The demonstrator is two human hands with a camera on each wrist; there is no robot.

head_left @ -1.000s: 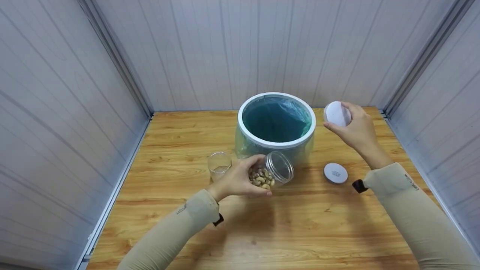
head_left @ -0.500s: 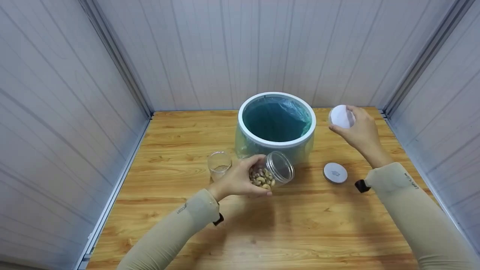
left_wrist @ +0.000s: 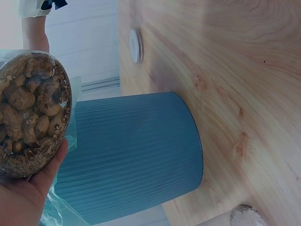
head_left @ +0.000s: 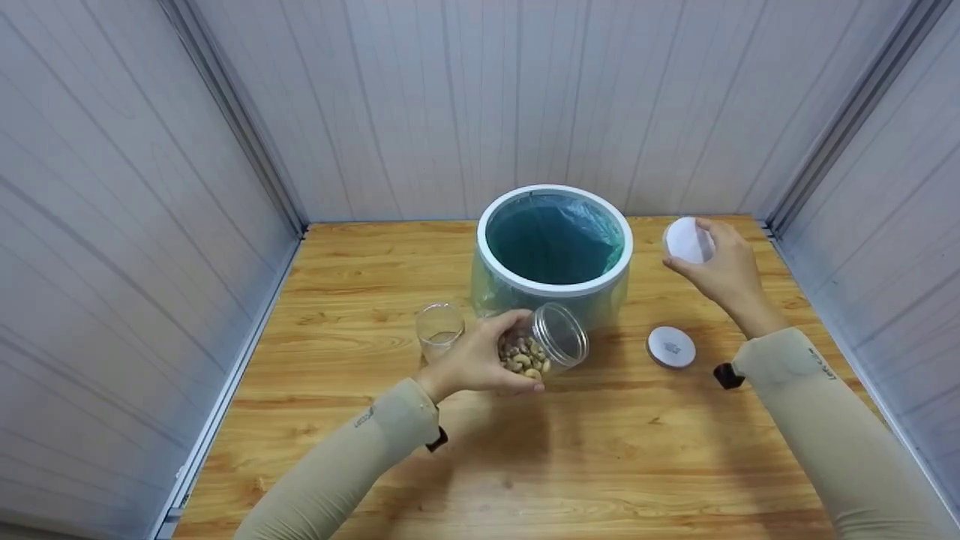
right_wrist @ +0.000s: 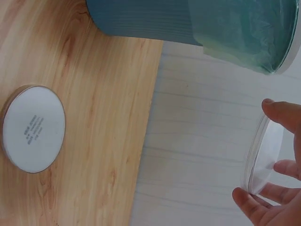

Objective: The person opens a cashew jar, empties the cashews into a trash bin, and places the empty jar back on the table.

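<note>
My left hand (head_left: 480,356) grips a clear jar (head_left: 559,334) of cashews, tilted with its uncovered mouth toward the right, just in front of the bin. Through the jar's base the cashews (left_wrist: 33,103) show in the left wrist view, with brown crumbs around them. Off to the right of the bin, my right hand (head_left: 724,266) pinches a round white lid (head_left: 688,241) by its edge, held above the table. That lid has a clear rim in the right wrist view. A second white lid (head_left: 671,346), printed with small text, lies on the table below my right hand.
A blue ribbed bin (left_wrist: 136,150) with a green bag liner and white rim (head_left: 555,289) stands at the middle back. Behind my left wrist is another clear container (head_left: 439,326), partly hidden. Panel walls (head_left: 465,97) enclose the wooden table (head_left: 360,262).
My right hand has shifted slightly right and toward me with the lid, away from the bin. The left hand and the jar have stayed in place.
</note>
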